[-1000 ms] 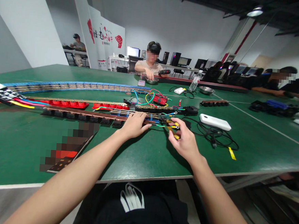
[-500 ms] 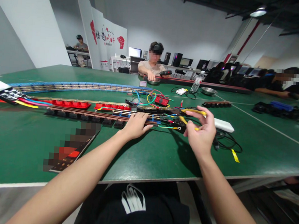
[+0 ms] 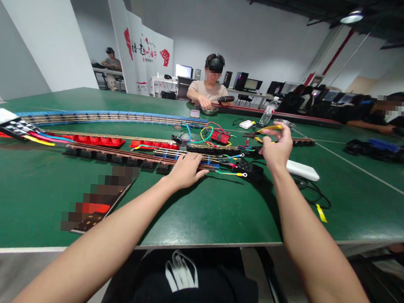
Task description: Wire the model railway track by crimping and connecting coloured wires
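Lap: dark clothing with a white print [image 3: 179, 272] shows under the near rim of the table [image 3: 39, 204], whose top is green.
Blurred patch: a flat item [image 3: 95, 199] lies left of the left forearm; what it is cannot be told.
Left hand [image 3: 187, 169]: palm down, fingers laid flat and slightly apart, pressing on the right end of the brown strip [image 3: 118, 156].
Brown strip: it lies flat on the table and runs leftward from under the fingers, with red strips [image 3: 95, 140] just behind it.
Loose wire [image 3: 233, 173]: green and yellow, ending in a ring terminal, on the table just right of the left hand.
Right hand [image 3: 276, 147]: raised off the table, closed around the yellow-handled pliers [image 3: 269, 127], whose tips point left.
Power bank [image 3: 302, 170]: white, flat on the table just right of the right wrist, with a black cable [image 3: 312, 189] and a yellow tag [image 3: 321, 213] nearer the edge.
Red block [image 3: 219, 135]: coloured wires loop out of it, beyond the left hand.
Blue rail [image 3: 104, 116]: it curves across the table farther back.
Second bowl [image 3: 289, 123]: steel, mostly hidden behind the right hand; its contents cannot be told.
Bottle [image 3: 269, 113]: clear plastic, upright; its fill level cannot be told.
Steel bowl [image 3: 210, 111]: it sits before a person across the table, a hand resting at its rim; its inside is not visible.
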Motion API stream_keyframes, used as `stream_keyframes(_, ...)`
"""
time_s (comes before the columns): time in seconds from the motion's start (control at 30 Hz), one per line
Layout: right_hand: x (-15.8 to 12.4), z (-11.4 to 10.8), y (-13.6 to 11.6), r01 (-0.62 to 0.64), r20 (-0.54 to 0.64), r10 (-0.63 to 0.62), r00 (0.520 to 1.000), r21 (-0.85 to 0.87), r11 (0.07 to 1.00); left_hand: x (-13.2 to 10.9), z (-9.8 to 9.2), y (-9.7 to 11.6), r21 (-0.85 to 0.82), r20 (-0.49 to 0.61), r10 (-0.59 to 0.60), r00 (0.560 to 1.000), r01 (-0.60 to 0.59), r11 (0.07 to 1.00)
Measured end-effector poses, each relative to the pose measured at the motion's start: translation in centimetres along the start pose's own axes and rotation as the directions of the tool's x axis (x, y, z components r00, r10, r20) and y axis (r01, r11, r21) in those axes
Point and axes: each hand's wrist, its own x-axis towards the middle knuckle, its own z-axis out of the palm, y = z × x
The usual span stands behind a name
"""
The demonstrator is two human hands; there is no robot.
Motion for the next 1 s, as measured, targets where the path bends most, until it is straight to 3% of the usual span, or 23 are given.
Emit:
stream_keyframes(0.23,-0.2,-3.1,3.7,-0.089,0.023,0.088,0.996,0.048,0.995,0.1,0.2,-0.1,0.005,-0.011,0.01,1.0,-0.01,1.0)
stream_keyframes(0.67,-1.6,-2.9,3.0,-0.047,0.198,0.054,0.979,-0.038,0.998,0.1,0.0,0.1,0.01,-0.008,0.015,1.0,-0.015,1.0)
stream_keyframes(1.0,-1.8,-3.0,3.1,-0.004,0.252,0.013,0.968,-0.038,0.999,0.1,0.2,-0.1,0.004,-0.024,0.018,1.0,-0.018,1.0)
